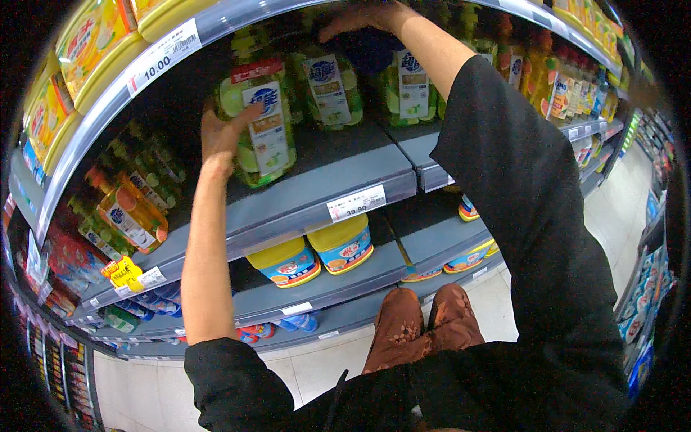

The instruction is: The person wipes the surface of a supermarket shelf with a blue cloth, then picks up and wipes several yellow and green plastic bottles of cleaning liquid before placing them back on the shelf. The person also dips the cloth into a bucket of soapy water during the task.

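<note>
My left hand [224, 135] is wrapped around the side of a green pump bottle of liquid detergent [267, 135], its thumb across the front label. A red band circles this bottle's neck area. My right hand [367, 20] reaches deep under the upper shelf, near the top of a second green bottle [329, 89]. Shadow and the shelf edge hide part of it, so I cannot tell whether it grips anything. A third green bottle [413, 89] stands below my right forearm. All three are on the dark grey shelf [345, 156].
The upper shelf edge [216, 35] curves over both arms and bears yellow packs [89, 43]. Orange and green bottles [132, 216] stand at left, more bottles [567, 92] at right. Yellow-lidded tubs [340, 245] sit one shelf lower. An aisle floor [610, 210] shows at right.
</note>
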`<state>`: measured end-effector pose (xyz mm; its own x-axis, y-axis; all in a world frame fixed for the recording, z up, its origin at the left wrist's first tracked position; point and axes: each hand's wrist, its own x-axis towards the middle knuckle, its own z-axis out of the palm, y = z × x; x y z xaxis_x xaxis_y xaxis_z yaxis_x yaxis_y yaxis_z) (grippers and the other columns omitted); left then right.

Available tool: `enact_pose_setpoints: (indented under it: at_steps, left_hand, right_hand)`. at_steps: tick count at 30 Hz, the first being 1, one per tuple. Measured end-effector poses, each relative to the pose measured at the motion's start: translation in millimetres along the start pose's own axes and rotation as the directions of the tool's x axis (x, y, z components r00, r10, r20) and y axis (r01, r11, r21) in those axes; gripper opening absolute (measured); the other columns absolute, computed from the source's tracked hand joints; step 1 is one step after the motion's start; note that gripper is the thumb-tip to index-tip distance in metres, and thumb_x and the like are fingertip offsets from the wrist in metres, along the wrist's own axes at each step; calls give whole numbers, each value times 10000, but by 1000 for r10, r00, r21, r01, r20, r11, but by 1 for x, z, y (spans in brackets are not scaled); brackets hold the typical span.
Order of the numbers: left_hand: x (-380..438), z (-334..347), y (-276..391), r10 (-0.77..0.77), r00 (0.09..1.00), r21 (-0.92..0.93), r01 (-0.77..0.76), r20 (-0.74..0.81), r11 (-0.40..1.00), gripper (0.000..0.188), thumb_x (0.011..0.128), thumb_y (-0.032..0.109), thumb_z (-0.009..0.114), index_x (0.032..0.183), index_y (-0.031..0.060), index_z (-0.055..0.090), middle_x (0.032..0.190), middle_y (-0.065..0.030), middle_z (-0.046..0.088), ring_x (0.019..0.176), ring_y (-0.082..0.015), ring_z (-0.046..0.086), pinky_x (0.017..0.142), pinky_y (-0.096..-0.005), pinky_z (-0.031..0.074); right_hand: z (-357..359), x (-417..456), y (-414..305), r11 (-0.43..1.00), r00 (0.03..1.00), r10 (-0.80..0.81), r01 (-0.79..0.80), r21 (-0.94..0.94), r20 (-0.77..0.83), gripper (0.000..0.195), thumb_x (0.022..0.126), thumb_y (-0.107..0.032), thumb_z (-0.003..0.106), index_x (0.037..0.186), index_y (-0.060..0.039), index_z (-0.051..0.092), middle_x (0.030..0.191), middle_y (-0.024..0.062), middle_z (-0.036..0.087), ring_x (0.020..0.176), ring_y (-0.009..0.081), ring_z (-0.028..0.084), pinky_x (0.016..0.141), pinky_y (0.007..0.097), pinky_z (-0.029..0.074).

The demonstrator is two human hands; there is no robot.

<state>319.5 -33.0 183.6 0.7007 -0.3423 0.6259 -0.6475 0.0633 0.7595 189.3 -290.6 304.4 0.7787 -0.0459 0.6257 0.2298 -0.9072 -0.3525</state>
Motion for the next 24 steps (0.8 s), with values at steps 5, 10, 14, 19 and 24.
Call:
enact_pose_setpoints:
  at_steps: [5, 10, 14, 19, 24]
  left_hand:
    - [25, -29, -25, -207, 977, 17, 206, 49, 978, 707, 666, 294, 826, 1245, 46, 505, 1137, -138, 626, 1077, -242, 574, 940, -393, 443]
    - [14, -55, -32, -137, 972, -182, 173, 192, 968, 797, 703, 330, 800, 1360, 119, 399, 1277, -90, 540, 1176, -248, 507, 1056, -398, 305]
    - [12, -79, -33, -300, 941, -51, 311, 156, 949, 870, 692, 313, 811, 1398, 130, 336, 1308, -98, 511, 1196, -264, 488, 1054, -391, 312]
    - [-14, -80, -17, -34, 994, -48, 39, 99, 998, 846, 718, 243, 801, 1402, 109, 321, 1252, -131, 542, 1148, -275, 517, 993, -383, 391]
    - [-56, -21, 34, 385, 923, 124, -381, -9, 916, 547, 810, 255, 697, 1259, 12, 502, 1029, -183, 645, 967, -240, 609, 860, -339, 475]
  right_hand:
    - [14, -20, -12, 995, 994, 97, -98, 29, 43, 739, 805, -431, 626, 1406, -89, 363, 1461, 148, 343, 1347, 292, 306, 1099, 397, 278]
    - [38, -32, -15, 986, 988, 152, -154, 57, 31, 859, 737, -450, 720, 1428, -107, 343, 1473, 142, 331, 1361, 302, 290, 1109, 409, 273]
    - [51, -31, -17, 985, 990, 138, -136, 108, -14, 875, 735, -455, 732, 1438, -122, 329, 1487, 129, 312, 1371, 296, 276, 1115, 414, 260]
    - [59, -32, -6, 979, 1000, 8, -12, 202, 21, 885, 732, -484, 727, 1444, -148, 322, 1495, 112, 299, 1372, 283, 272, 1106, 405, 265]
    - [51, -30, 22, 994, 998, 50, -45, 104, -41, 819, 737, -499, 719, 1402, -138, 406, 1432, 106, 407, 1314, 282, 366, 1074, 395, 308]
